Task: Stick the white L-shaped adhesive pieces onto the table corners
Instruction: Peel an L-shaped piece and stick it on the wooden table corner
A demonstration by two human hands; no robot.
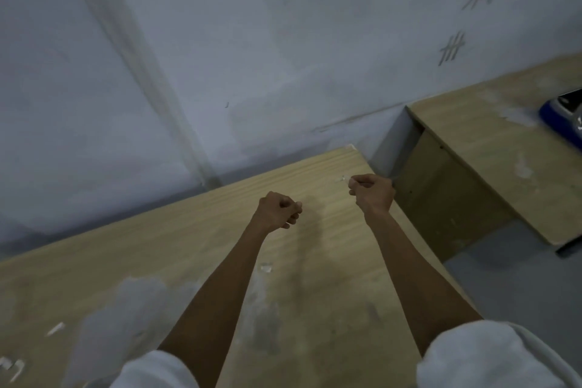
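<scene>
A light wooden table (189,249) fills the lower half of the view. Its far corner (351,147) near the wall carries a small white bit on the tip. My right hand (373,194) hovers just short of that corner, with its fingers curled. It pinches a small pale adhesive piece (342,179) at the fingertips, which is blurred. My left hand (278,209) is held over the table's middle in a loose fist, and nothing shows in it. More white L-shaped pieces (12,367) lie at the table's near left, with a white strip (55,328) beside them.
A small clear scrap (265,267) lies on the tabletop between my forearms. A second wooden table (491,148) stands to the right across a narrow gap, and a blue object (562,118) sits on it. The grey wall (252,57) runs along the tables' far edges.
</scene>
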